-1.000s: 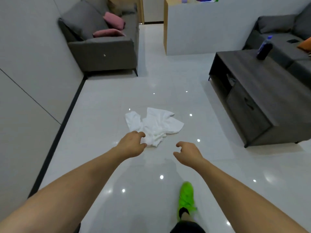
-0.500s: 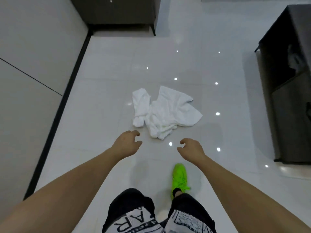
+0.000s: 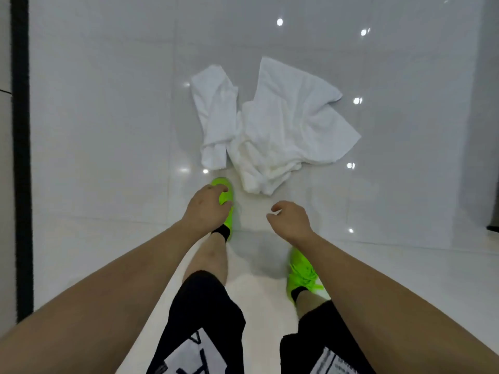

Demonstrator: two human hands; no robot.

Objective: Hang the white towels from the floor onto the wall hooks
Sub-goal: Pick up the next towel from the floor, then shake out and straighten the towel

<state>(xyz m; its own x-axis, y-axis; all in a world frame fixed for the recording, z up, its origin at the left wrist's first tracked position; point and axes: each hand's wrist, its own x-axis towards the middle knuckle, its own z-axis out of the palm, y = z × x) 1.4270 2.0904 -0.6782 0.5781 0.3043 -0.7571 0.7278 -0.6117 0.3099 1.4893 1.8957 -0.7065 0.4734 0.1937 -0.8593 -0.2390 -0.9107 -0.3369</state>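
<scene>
Looking straight down, I see my left hand (image 3: 206,205) and my right hand (image 3: 290,221) held out in front of me above the glossy pale floor (image 3: 94,130), both with loosely curled fingers that hold nothing. The left hand's fingers (image 3: 218,188) hang in front of the toe of my left green shoe (image 3: 226,197), so from here I cannot tell whether they touch it. My right hand hovers apart from the left, thumb and fingers bent inward, with bare tile showing between the two hands. The white towels (image 3: 278,125) lie crumpled on the floor just beyond my hands: a narrower folded piece (image 3: 216,114) on the left, touching a larger rumpled one (image 3: 294,122) on the right, whose bunched lower end reaches nearest to me, between my two hands but past them. Neither hand touches the cloth. My right green shoe (image 3: 301,273) stands further back, below my right wrist. I wear black shorts (image 3: 199,306) with white printed patches. A dark baseboard strip (image 3: 23,157) runs along the left edge where floor meets wall, and small bright light spots reflect off the tiles around the towels.
</scene>
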